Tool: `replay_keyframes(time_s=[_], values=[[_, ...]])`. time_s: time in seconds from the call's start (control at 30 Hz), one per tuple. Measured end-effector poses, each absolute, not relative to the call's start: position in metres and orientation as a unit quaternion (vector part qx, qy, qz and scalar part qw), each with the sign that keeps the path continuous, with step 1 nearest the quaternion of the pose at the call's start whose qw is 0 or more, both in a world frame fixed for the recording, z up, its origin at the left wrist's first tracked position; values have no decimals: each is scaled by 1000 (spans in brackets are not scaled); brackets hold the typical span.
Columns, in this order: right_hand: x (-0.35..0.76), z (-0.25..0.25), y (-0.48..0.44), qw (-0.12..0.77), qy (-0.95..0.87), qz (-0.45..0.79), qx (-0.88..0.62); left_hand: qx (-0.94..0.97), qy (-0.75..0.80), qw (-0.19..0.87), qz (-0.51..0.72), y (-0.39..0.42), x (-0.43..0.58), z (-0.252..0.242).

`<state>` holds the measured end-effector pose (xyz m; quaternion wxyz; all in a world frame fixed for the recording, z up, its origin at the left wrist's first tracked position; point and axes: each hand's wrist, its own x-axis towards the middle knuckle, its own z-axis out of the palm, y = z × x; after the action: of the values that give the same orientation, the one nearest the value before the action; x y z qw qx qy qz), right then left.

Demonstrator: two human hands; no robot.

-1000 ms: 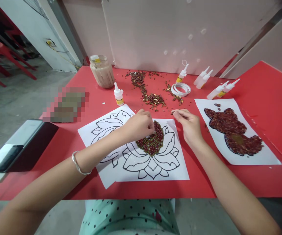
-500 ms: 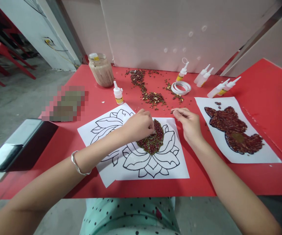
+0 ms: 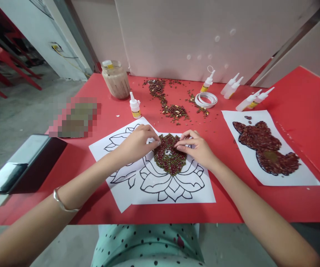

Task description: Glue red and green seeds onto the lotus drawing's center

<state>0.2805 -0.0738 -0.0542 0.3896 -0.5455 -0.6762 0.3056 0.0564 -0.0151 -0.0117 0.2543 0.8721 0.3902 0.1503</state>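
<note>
A white sheet with a black lotus outline (image 3: 173, 187) lies at the near middle of the red table (image 3: 232, 211). Its centre is covered with a patch of dark red and green beans (image 3: 170, 155), with a small bare glossy spot in the middle. My left hand (image 3: 136, 142) rests at the patch's left edge, fingers pressed together with the tips touching the beans. My right hand (image 3: 197, 146) rests at the right edge, fingers together and pointing left onto the beans. What the fingers hold, if anything, is too small to see.
A second lotus sheet (image 3: 112, 144) lies under the first. Loose beans (image 3: 173, 109), a tape roll (image 3: 205, 99), several glue bottles (image 3: 134, 105), and a jar (image 3: 116, 79) stand behind. A finished bean picture (image 3: 268, 148) lies right; a phone (image 3: 17, 163) left.
My left hand slid left off the bean patch to its left edge. My right hand came down and left from above the table to the patch's right edge.
</note>
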Motion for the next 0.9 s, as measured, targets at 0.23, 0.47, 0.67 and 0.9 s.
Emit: replay_keyframes(time_s=[0.23,0.47,0.67,0.9], values=[[279,-58,-74,375,-700,281,-539,859,390,284,173,-15,49,-20],[278,-59,-75,374,-703,268,-543,862,384,287,167,-16,51,-19],[277,-59,-76,374,-707,261,-540,861,386,290,160,-18,52,-15],[277,-59,-76,377,-714,246,-536,862,380,290,166,-18,51,-16]])
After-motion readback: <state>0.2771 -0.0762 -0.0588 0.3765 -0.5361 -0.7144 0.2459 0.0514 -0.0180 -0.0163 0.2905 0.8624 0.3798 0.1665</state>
